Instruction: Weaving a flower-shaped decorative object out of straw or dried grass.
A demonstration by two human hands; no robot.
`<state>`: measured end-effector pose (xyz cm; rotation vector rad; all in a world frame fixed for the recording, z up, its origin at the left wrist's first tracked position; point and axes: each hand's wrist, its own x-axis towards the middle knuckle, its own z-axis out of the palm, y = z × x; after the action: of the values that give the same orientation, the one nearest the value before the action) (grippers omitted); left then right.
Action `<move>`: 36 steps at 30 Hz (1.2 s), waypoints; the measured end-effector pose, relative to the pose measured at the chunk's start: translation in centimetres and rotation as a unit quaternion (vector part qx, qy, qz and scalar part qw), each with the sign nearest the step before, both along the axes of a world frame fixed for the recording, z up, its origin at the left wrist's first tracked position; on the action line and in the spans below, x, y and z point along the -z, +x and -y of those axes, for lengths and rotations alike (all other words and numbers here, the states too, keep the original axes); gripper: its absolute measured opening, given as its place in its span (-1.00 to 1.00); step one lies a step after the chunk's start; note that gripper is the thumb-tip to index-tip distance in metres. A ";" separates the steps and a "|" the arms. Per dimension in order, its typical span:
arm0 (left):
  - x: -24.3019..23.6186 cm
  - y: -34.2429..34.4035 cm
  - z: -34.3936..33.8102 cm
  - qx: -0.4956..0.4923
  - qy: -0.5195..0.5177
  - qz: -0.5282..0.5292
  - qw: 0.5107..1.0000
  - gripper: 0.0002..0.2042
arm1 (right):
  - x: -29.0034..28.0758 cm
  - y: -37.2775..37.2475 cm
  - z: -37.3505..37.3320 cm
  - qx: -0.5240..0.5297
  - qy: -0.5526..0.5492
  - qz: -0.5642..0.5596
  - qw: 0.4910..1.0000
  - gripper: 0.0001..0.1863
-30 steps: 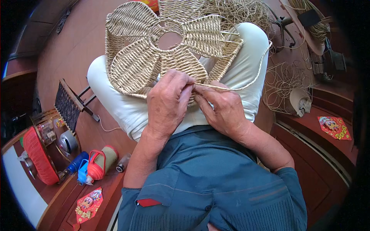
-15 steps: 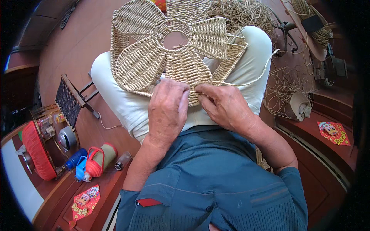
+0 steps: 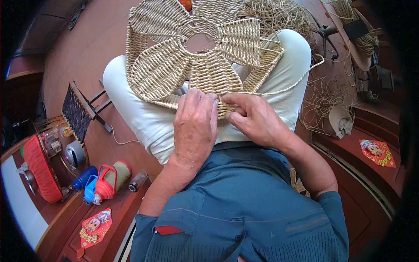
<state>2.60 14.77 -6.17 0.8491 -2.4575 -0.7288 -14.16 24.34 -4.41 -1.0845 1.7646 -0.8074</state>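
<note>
A tan woven basket (image 3: 161, 72) with a flower-shaped face of broad petals around a round hole rests on my lap. My left hand (image 3: 195, 124) is closed at the basket's near edge, its fingertips over the rim beneath the lowest petal. Just right of it, my right hand (image 3: 252, 117) pinches at the same edge, thumb and forefinger together. What lies between those fingers is too small to make out. A twisted straw cord (image 3: 297, 81) runs from this spot rightward across my knee, its end curling up. Shorter cord ends stick out by the right petal.
Heaps of loose straw cord (image 3: 279, 17) lie beyond my right knee, with another tangle (image 3: 325, 102) at the right. To the left stand a small stool (image 3: 78, 113), a red flask (image 3: 104, 187), a blue bottle (image 3: 85, 178) and a red mesh cover (image 3: 41, 168).
The basket has shifted slightly to the right. My right hand has moved a little left, closer to my left hand, and the cord's free end now curls up and over.
</note>
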 end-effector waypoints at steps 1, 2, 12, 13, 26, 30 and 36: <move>-0.1 0.0 0.0 0.001 -0.001 0.000 1.000 -0.88 | -0.1 -0.4 0.1 -0.037 0.018 0.018 0.999 -0.51; -0.2 -0.1 -0.1 -0.002 -0.004 0.004 1.000 -0.88 | -0.3 -0.7 0.1 -0.036 0.016 0.016 0.999 -0.51; -0.4 -0.7 -0.6 -0.020 -0.022 0.043 0.999 -0.88 | -0.6 -0.6 -0.5 0.057 0.127 0.376 0.916 -0.28; -0.4 -0.8 -0.6 -0.017 -0.026 0.040 0.999 -0.88 | -0.5 -0.6 -0.5 0.056 0.134 0.376 0.915 -0.28; -0.2 -0.3 -1.7 -0.108 0.132 -0.067 0.983 -0.89 | 0.4 0.5 -2.3 0.068 -0.017 0.020 0.997 -0.59; -0.3 0.0 -1.5 -0.082 0.181 -0.061 0.978 -0.87 | 0.7 0.7 -2.3 0.078 -0.028 0.024 0.996 -0.62; 0.3 -0.4 -1.6 -0.109 0.197 -0.077 0.971 -0.87 | 0.5 1.5 -2.4 0.064 -0.048 -0.062 0.995 -0.65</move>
<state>2.19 16.38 -6.52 1.1378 -2.0697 -1.1718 -12.62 26.76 -4.92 -1.1119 1.9325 -0.9285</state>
